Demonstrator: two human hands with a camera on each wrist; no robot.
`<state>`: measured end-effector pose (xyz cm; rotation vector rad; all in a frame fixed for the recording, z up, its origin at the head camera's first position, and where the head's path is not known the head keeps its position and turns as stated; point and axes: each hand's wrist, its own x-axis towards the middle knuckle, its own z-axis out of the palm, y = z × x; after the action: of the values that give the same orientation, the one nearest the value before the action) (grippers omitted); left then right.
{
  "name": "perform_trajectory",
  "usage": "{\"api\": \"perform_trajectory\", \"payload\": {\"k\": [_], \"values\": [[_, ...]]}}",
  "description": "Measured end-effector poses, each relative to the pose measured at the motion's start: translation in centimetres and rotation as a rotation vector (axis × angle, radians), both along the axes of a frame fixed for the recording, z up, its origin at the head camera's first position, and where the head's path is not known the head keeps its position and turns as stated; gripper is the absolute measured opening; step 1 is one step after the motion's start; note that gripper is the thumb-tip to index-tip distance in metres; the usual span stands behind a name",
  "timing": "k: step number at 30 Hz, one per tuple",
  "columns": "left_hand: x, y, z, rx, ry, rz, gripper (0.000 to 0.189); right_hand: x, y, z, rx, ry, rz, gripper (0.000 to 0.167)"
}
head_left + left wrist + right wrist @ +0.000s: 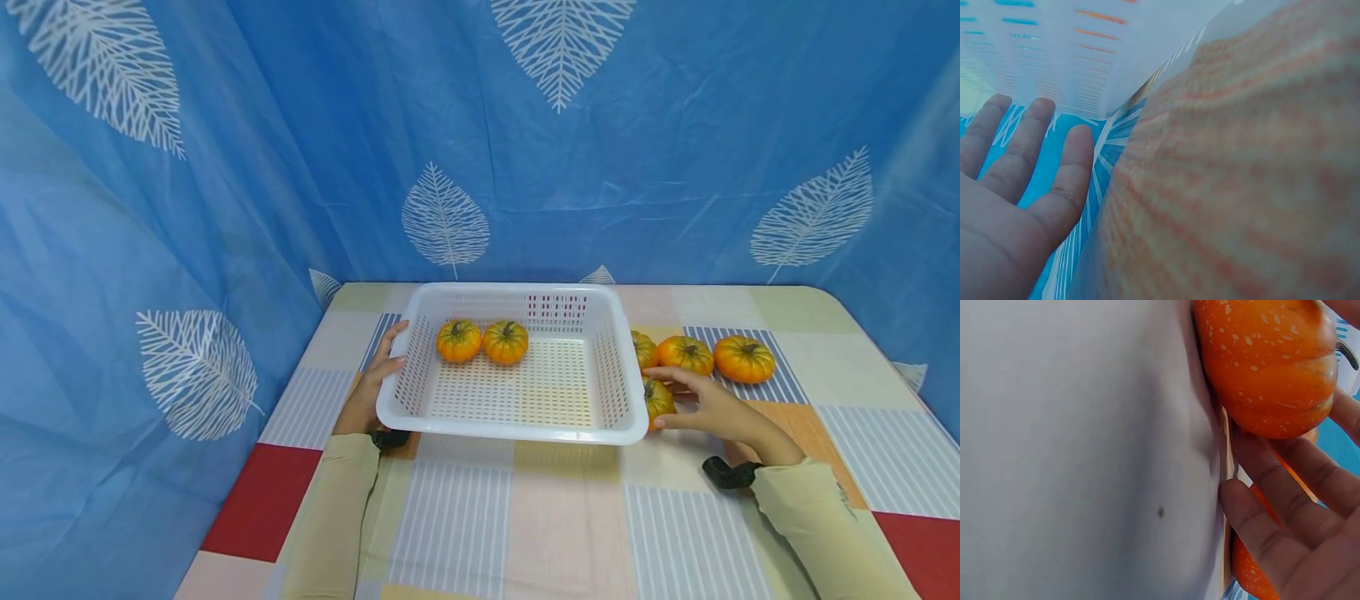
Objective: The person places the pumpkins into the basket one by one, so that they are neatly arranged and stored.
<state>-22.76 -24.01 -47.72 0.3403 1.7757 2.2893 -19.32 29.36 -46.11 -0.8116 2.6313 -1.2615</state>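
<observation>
A white plastic basket [517, 434] with slotted walls stands on the table, holding two small orange-green pumpkins, a left pumpkin [459, 341] and a right pumpkin [506, 342]. My left hand [377, 379] is at its left side, fingertips at the rim. In the left wrist view, fairly straight fingers [1072, 181] reach to the slotted wall. To the right of the basket, my right hand [701, 406] holds a small pumpkin [660, 400], thumb on the near side and fingers on the far side. The right wrist view shows this speckled orange pumpkin [1266, 369] between thumb and fingers.
Beyond my right hand lie three more pumpkins: one partly hidden by the basket [643, 348], a middle one [685, 354] and a right one [744, 359]. A patchwork cloth [562, 517] covers the table. Blue curtain [360, 167] with white leaves hangs behind and at the left.
</observation>
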Motion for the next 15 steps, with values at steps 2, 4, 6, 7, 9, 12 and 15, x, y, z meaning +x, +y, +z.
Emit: {"api": "perform_trajectory", "payload": {"k": [2,4,6,7,9,12,15], "values": [[0.02,0.03,0.05,-0.002,-0.004,0.004,0.067,0.05,-0.02,0.01,0.0,-0.002,-0.002,0.067],[0.01,0.05,0.07,0.003,-0.005,0.003,0.067,0.03,-0.03,-0.03,0.001,0.001,-0.003,0.067],[-0.05,0.02,0.01,0.01,-0.001,0.001,0.066,0.0,-0.04,-0.07,0.003,0.001,-0.003,0.067],[-0.08,0.0,-0.02,0.013,0.002,0.0,0.066,0.0,-0.03,-0.08,0.004,0.002,-0.004,0.067],[-0.13,-0.02,-0.06,0.019,0.008,-0.002,0.065,-0.03,-0.02,-0.11,0.008,0.002,-0.006,0.066],[-0.11,-0.03,-0.06,0.023,0.012,-0.004,0.065,-0.04,-0.01,-0.13,0.013,-0.005,-0.012,0.066],[-0.03,0.02,0.0,0.012,0.007,0.004,0.065,-0.03,0.0,-0.11,0.019,-0.011,-0.02,0.066]]}}
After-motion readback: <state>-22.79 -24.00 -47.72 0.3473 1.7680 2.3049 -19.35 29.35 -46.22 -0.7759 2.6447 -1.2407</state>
